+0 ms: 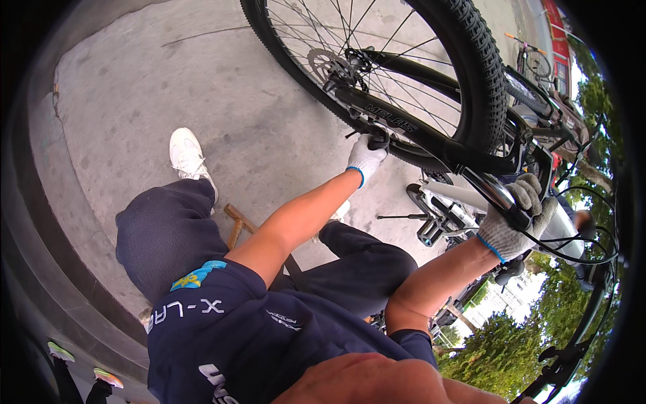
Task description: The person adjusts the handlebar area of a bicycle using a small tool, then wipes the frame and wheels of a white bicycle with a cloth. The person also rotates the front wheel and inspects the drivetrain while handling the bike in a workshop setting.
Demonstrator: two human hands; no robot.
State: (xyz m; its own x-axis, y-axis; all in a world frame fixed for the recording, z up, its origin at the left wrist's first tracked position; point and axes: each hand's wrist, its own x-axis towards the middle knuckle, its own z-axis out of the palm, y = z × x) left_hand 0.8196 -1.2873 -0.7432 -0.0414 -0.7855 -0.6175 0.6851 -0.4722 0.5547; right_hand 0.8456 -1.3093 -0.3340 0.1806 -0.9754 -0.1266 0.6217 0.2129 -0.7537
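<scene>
A bicycle's front wheel (488, 60) with a knobby tyre fills the upper middle, held between the legs of a black suspension fork (397, 121). A brake disc (324, 62) sits at its hub. My left hand (367, 158), in a white knitted glove, is closed beside the lower fork leg and rim. A small dark part shows at its fingers, too hidden to name. My right hand (515, 219), in a similar glove with grey fingers, wraps round the bicycle frame (490, 188) behind the fork. Black cables run past that hand.
My legs, in dark trousers, straddle a wooden stool (239, 222) on grey concrete (128, 87). Other bicycles, one with a white frame (457, 195), stand beyond. The handlebar (592, 303) reaches down at the right. A step edge (81, 269) curves along the left, with another person's shoes (108, 378) below.
</scene>
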